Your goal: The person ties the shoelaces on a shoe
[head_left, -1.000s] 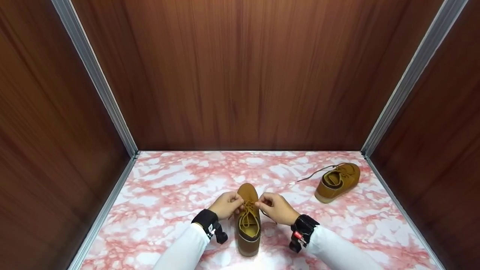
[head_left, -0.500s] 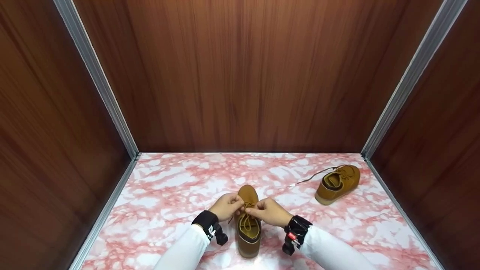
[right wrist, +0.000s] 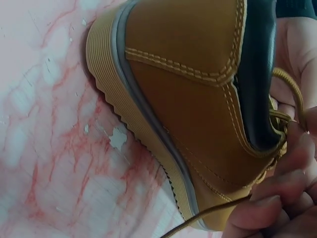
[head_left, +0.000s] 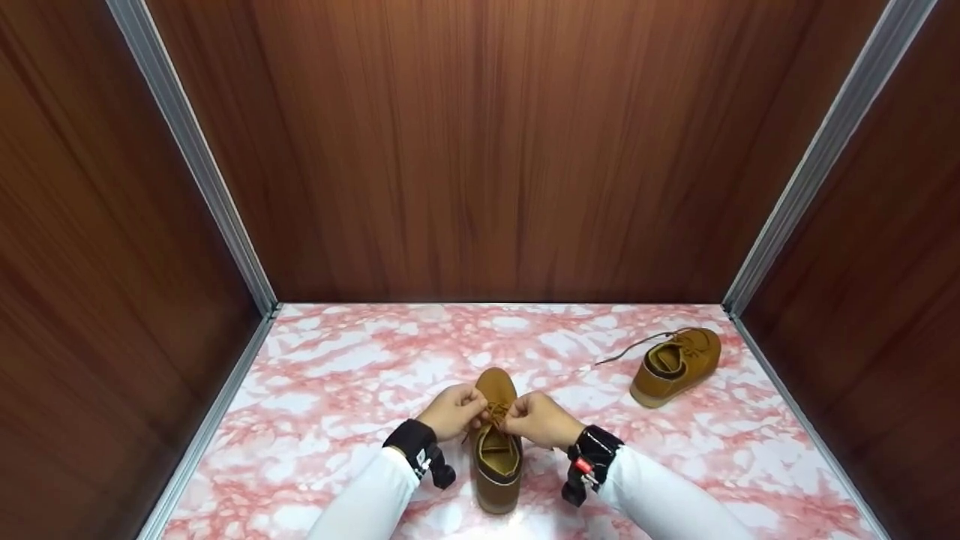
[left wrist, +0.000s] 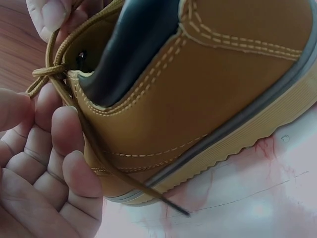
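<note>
A tan lace-up shoe [head_left: 497,487] stands on the tabletop with its toe pointing away, between my two hands. At the left of its lacing, my left hand [head_left: 452,412] pinches a loop of the brown shoelace [left wrist: 53,69] between thumb and index finger. My right hand [head_left: 546,422] pinches another part of the lace from the right, close to the knot. In the left wrist view, a loose lace end [left wrist: 148,191] hangs down the shoe's side. Another length of lace [right wrist: 208,212] trails below the right fingers [right wrist: 285,183] in the right wrist view.
A second tan shoe [head_left: 679,367] lies at the right, its loose lace [head_left: 630,347] stretched leftward across the pink-and-white marbled tabletop [head_left: 337,360]. Brown wood-look panels [head_left: 480,150] with grey metal corner strips enclose the back and sides.
My right hand has moved left from beside the shoe to over its lacing. The lace loops that lay across the shoe's opening are drawn up out of it. My left hand has hardly moved.
</note>
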### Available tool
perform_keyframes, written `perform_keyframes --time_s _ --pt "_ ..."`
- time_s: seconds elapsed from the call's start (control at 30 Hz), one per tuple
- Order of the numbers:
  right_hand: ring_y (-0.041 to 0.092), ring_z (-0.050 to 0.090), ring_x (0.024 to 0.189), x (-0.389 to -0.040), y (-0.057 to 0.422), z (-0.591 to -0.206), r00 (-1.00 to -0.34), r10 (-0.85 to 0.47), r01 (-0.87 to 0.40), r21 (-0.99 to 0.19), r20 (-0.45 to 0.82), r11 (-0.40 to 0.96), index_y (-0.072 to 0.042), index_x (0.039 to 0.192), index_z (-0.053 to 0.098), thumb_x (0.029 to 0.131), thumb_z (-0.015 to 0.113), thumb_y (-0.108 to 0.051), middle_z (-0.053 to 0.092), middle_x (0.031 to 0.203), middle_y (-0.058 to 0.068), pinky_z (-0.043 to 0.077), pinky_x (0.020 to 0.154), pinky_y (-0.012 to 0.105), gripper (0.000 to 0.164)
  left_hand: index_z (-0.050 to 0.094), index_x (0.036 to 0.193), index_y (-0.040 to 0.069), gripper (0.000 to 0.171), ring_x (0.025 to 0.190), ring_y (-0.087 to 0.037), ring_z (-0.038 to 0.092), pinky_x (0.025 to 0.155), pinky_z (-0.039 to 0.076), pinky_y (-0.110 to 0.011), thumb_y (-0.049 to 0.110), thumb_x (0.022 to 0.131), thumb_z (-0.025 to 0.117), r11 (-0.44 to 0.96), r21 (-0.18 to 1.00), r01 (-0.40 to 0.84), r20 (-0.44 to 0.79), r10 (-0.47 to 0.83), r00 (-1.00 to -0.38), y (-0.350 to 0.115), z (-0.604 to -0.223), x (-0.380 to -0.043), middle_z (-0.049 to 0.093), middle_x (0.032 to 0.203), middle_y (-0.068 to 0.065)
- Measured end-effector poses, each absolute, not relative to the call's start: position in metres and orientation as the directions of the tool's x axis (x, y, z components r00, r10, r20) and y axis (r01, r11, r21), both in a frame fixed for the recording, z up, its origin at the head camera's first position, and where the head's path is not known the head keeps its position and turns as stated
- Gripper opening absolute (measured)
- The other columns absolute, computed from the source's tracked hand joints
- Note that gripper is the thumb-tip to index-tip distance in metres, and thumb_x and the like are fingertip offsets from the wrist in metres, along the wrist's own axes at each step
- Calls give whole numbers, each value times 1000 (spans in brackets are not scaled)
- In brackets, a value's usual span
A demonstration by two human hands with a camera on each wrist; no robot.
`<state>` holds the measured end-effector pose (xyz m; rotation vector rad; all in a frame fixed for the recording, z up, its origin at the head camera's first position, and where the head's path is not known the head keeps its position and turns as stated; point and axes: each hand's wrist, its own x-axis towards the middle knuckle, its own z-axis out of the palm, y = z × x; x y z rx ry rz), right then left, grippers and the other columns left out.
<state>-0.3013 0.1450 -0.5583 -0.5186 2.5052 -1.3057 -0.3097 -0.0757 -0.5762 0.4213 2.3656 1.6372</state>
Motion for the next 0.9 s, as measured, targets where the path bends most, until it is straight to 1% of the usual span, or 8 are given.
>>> perform_keyframes --time_s 0.13,0.3,0.4,0.53,0.6,0.73,0.8,0.9 --pt "6 51 65 -305 148 -559 -893 -447 -205 -840 -49 502 -5 78 70 86 68 -12 59 69 -9 39 56 19 11 65 95 -1 19 71 -15 62 61 47 -23 13 105 58 326 940 105 -23 366 -930 -77 -576 -311 70 85 -1" --pt "6 50 65 -308 154 -559 -893 -446 -185 -860 -54 475 -5 78 67 87 69 -12 58 69 -9 39 58 18 11 65 95 2 17 72 -18 65 59 48 -20 13 106 57 351 928 126 -9 359 -933 -80 -577 -312 73 88 -5" --pt "7 51 63 -309 157 -558 -891 -447 -159 -874 -74 460 -5 80 67 89 69 -12 60 71 -7 41 56 18 11 65 96 2 18 74 -20 67 59 48 -20 14 106 57 366 921 137 -5 361 -932 -81 -577 -313 75 91 -8" --pt "9 55 59 -310 160 -558 -882 -461 -126 -892 -100 434 -4 86 66 94 67 -12 66 75 1 45 53 20 12 64 98 2 18 71 -17 65 57 47 -20 16 106 57 374 918 131 -13 359 -933 -83 -578 -312 75 93 -11" --pt "9 56 57 -310 160 -558 -877 -466 -109 -900 -112 421 -3 90 65 97 66 -13 71 78 6 47 53 21 13 64 98 1 18 70 -15 63 56 46 -20 17 106 58 373 919 128 -14 355 -935 -83 -578 -311 74 92 -14" --pt "9 54 49 -309 162 -556 -872 -470 -70 -914 -138 399 -3 97 62 102 66 -17 77 81 16 47 47 22 16 64 98 0 18 65 -11 60 58 47 -21 16 105 59 358 925 124 -5 340 -940 -81 -578 -308 73 88 -22" --pt "8 53 45 -308 162 -555 -868 -474 -51 -920 -152 388 -2 100 60 103 65 -19 78 83 19 48 45 23 18 64 97 0 17 65 -11 60 58 47 -21 15 104 60 352 929 116 -7 331 -944 -80 -578 -308 72 85 -22" --pt "8 55 44 -307 162 -554 -860 -485 -33 -932 -157 360 0 105 57 104 64 -20 78 86 22 51 43 24 21 64 96 2 15 67 -13 62 59 49 -22 14 103 62 352 929 115 -3 318 -948 -79 -579 -307 72 82 -15"
